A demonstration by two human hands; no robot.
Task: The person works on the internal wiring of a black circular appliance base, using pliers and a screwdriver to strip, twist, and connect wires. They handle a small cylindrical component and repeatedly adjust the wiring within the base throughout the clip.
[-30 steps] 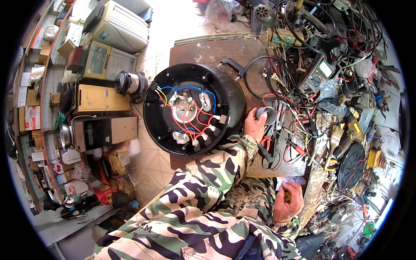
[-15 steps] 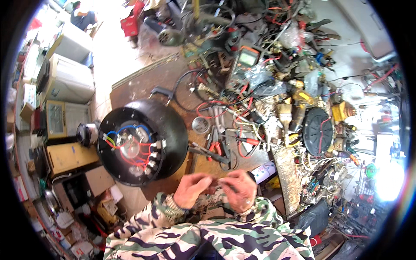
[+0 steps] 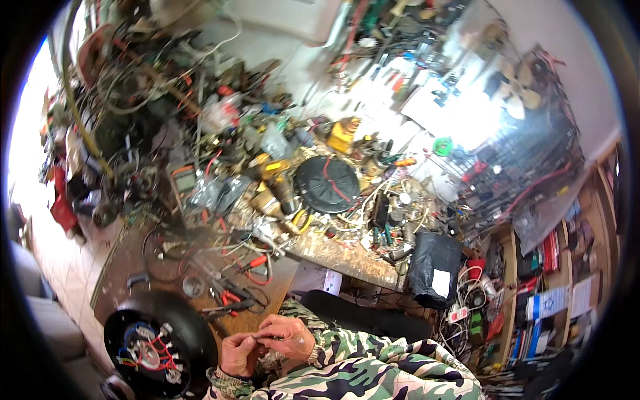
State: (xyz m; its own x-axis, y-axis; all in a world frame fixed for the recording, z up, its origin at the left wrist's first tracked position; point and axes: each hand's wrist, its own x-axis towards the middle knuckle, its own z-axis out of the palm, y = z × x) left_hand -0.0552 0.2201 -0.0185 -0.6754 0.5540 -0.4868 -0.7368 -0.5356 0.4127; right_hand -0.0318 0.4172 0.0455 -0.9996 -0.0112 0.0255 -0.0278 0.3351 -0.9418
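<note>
Close together in front of my body are my left hand (image 3: 236,354) and my right hand (image 3: 291,337), fingertips nearly meeting. Both are closed in a pinch; whatever lies between the fingers is too small to name. To their left is a black round-bodied appliance (image 3: 193,327), its open base showing red and blue wires (image 3: 160,350) with pale connectors. Beyond the hands, pliers with red handles (image 3: 230,297) and other hand tools lie on the brown bench (image 3: 120,270). A small round metal cup (image 3: 193,287) sits beside them.
A black round lid (image 3: 327,185) with a red wire lies among tools and cables. A multimeter (image 3: 184,180) stands farther left. At right are a black plastic-wrapped bundle (image 3: 435,270), a white power strip (image 3: 458,315) and shelves (image 3: 567,260) with books.
My view has swung to the right, so bench and appliance appear farther left and lower, and the right-hand shelves show. My hands stay together, their fingertips now closer.
</note>
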